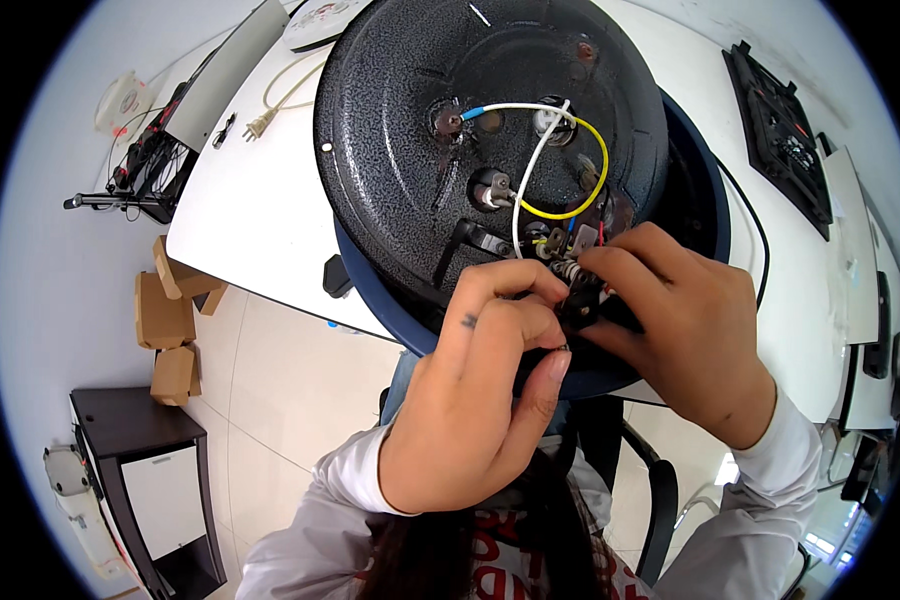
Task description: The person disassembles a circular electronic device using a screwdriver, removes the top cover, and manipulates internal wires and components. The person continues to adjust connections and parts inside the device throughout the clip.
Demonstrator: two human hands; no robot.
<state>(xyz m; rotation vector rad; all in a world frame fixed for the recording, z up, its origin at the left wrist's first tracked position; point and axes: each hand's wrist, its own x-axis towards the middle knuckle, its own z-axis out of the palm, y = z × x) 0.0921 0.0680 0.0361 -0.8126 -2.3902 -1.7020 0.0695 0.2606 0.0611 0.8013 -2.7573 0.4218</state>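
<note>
Black metal pan (400, 170), that's what sits in front of the person, isn't it?

Yes, its speckled underside is turned toward us, overlapping a dark blue tub (363, 285), at the near edge of the white table (260, 190)

And the wires?

One white wire (522, 106) with a blue end arcs across the underside, and a yellow wire (604, 165) loops round to its right. Nearer the person is a cluster of metal clips (583, 240)

Where are the hands?

Side by side over the near part of the pan. The left hand (475, 390) has its thumb and fingers bunched close together just below the clips; something tiny and dark shows at the tips, and I cannot tell whether they are clamped on it

What about the other one?

The right hand (695, 320) comes in from the right, fingers bent down at the clips. Its grip is partly hidden, so I cannot tell whether it is closed on anything

Anything farther off?

A pale plug (260, 124) lies left of the pan, an open black case (780, 130) lies to the right, and cardboard boxes (165, 310) are on the floor at the left
</note>
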